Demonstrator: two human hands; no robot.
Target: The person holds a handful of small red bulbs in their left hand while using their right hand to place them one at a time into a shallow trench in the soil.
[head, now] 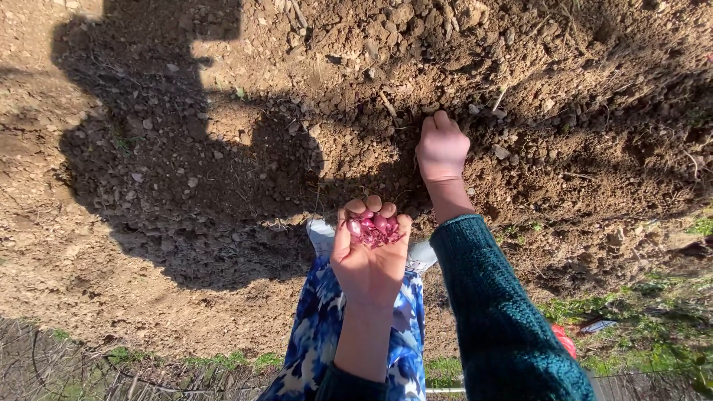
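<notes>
The left hand (369,260) cups small, hard, smooth red beans (375,229), light and apt to roll, best pinched singly, while the right hand (442,148), at one o'clock, presses its closed grip into the soil (223,171).

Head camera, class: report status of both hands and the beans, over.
Left hand cupped, palm up, holding pink speckled beans. Right hand reaching down, fingertips at the tilled soil. Small stones and clods about; nothing blocking.

Sunlit tilled soil (186,245), grassy edge (653,327)
</notes>
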